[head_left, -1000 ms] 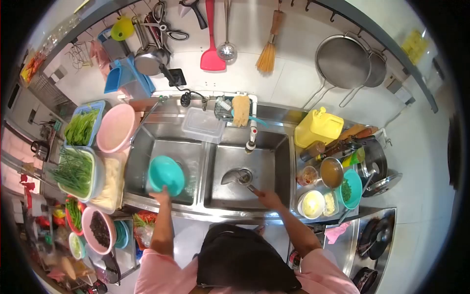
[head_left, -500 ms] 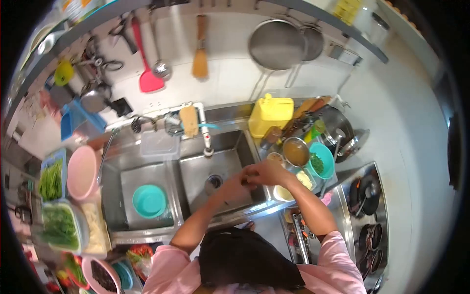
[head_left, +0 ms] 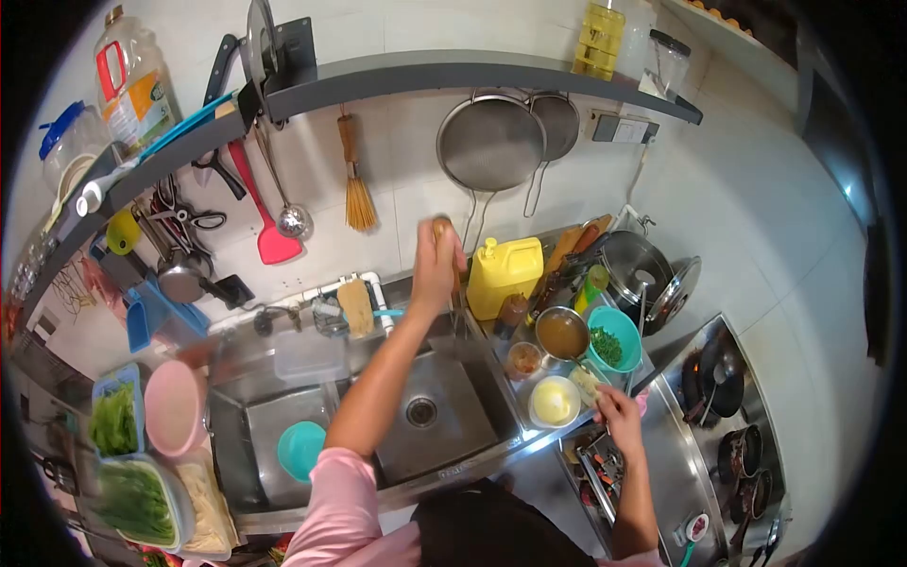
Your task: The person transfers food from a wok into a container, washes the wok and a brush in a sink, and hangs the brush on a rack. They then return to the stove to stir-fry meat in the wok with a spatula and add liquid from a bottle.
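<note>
My left hand is raised beyond the sink, close to the wall, with its fingers closed around a brown, wooden-looking handle; the rest of that tool is hidden behind the hand. On the right, my right hand is at the counter with bent fingers at the near edge of a small dish of pale chopped food; what its fingers grip I cannot make out. Beside that dish stand a tub with pale yellow contents, a turquoise bowl of chopped greens, a metal bowl of brown liquid and a small jar.
A yellow jug stands behind the bowls. The double sink holds a turquoise bowl in its left basin. A wok sits on the stove at right. Strainers hang under the shelf. Vegetable containers line the left side.
My hands, earlier together over the right basin, are now apart. The left has gone up and forward towards the wall; the right has moved to the small dish. The view has tilted up.
</note>
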Demonstrator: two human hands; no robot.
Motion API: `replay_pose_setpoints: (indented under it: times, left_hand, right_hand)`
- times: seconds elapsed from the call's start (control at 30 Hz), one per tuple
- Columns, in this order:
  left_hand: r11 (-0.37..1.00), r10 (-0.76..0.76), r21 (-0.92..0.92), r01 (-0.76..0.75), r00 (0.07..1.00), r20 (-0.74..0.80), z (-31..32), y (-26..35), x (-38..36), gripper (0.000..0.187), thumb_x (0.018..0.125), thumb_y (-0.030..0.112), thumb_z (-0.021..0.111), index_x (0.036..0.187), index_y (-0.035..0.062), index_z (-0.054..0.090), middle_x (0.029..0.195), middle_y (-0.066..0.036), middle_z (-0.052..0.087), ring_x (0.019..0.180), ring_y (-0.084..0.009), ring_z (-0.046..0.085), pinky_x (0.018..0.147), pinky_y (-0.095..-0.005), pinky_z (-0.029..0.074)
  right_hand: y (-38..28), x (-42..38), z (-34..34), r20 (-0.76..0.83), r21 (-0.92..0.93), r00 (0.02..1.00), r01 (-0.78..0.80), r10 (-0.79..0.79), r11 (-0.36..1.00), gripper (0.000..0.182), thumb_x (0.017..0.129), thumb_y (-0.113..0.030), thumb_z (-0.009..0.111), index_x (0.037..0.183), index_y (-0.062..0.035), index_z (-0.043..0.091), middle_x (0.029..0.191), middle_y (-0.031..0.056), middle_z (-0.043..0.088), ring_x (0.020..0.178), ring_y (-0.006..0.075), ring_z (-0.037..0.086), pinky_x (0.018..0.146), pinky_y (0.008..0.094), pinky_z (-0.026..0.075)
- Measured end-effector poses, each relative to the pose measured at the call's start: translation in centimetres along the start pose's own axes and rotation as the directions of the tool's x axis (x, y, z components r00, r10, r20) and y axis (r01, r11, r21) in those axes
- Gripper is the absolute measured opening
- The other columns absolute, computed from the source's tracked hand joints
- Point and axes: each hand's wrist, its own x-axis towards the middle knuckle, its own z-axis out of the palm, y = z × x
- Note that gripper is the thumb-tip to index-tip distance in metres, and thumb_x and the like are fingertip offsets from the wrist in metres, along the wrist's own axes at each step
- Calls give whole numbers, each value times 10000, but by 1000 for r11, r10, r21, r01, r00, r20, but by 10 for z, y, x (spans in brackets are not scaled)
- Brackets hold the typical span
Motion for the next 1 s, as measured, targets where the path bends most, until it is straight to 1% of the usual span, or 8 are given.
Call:
replay_pose_setpoints:
  times: [0.07,0.27,0.37,0.47,0.57,0.77,0.93,1.0]
  left_hand:
    - [997,44,61,-36,989,-139,6,6,51,268,1038,293,453,1094,31,437,792,-66,549,609,-134,532,564,-287,452]
    - [870,359,480,-111,809,-465,-13,9,185,265,1016,253,484,1115,14,425,823,-71,561,633,-152,559,577,-314,460]
    - [826,501,509,-241,727,-470,-24,10,224,244,995,184,494,1131,-3,413,870,-113,590,748,-220,609,649,-363,478]
    - [763,515,643,-71,669,-536,-18,28,226,239,978,132,495,1147,-9,403,919,-144,600,887,-296,625,745,-390,483]
    - [760,585,615,-210,632,-507,-31,9,244,266,972,135,503,1173,-4,399,983,-154,620,943,-331,628,801,-395,482]
    - [739,377,667,97,761,-528,-16,6,217,333,981,238,502,1243,73,380,1131,-191,665,1036,-416,628,855,-503,483]
    - [763,560,600,-240,709,-429,-44,-33,236,297,980,216,503,1225,92,391,1136,-188,646,1002,-411,636,847,-489,477]
    - [725,601,638,-259,690,-403,-43,-27,234,284,984,203,494,1220,79,397,1155,-185,636,1028,-395,631,851,-467,479]
  right_hand:
    - [19,-30,-11,-110,202,980,-144,168,969,273,963,-132,565,1171,24,648,797,24,647,641,63,564,566,210,447]
    - [98,-105,-57,-335,76,916,-207,221,975,229,959,-85,549,1129,37,642,752,26,631,576,69,551,488,215,424]
    - [113,-134,-67,-390,232,841,-304,375,924,242,962,-75,537,1160,38,620,744,31,631,553,81,552,484,219,416]
    - [118,-149,-69,-408,296,791,-357,455,886,266,965,-69,530,1197,44,595,746,41,636,550,90,555,478,220,406]
    - [133,-150,-72,-413,301,800,-331,435,894,245,962,-76,524,1172,17,608,744,36,645,509,81,561,410,208,386]
    - [139,-138,-74,-400,271,808,-347,433,898,257,951,-72,530,1174,33,601,723,39,641,523,82,567,434,215,399]
    - [136,-131,-74,-365,227,824,-373,433,900,295,955,-70,539,1215,57,594,765,50,650,558,87,559,489,230,429]
    - [137,-131,-74,-357,215,820,-394,447,894,301,958,-74,548,1222,59,603,780,51,647,566,88,550,501,232,436]
